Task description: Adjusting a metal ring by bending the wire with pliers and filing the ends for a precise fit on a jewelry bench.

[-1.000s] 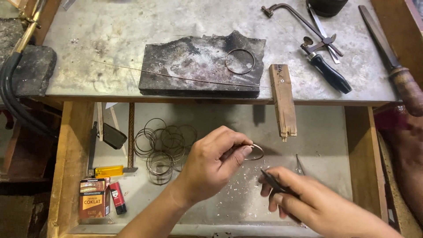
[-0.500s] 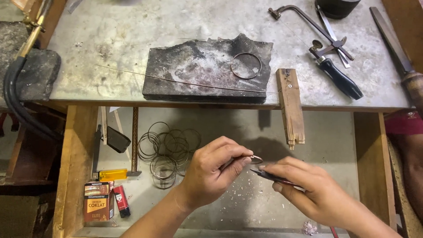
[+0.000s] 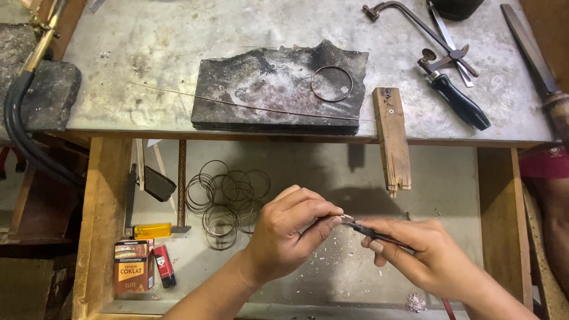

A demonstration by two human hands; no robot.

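Note:
My left hand (image 3: 290,231) pinches a thin metal wire ring (image 3: 345,218) between thumb and fingertips over the open drawer (image 3: 367,178). My right hand (image 3: 427,255) grips small dark pliers (image 3: 364,230), whose jaws meet the ring right beside my left fingertips. Most of the ring is hidden by my fingers. A pile of several wire rings (image 3: 228,198) lies in the drawer to the left of my left hand.
On the bench lie a charred block (image 3: 267,89) with one ring (image 3: 332,83) and a long wire, a wooden bench pin (image 3: 391,139), a jeweller's saw (image 3: 435,50), a file (image 3: 533,53). The drawer holds a yellow lighter (image 3: 151,230), a small box (image 3: 130,266).
My hands have come together: the pliers rose to meet the ring at my left fingertips. The view shifted slightly, so the bench and drawer sit lower in frame.

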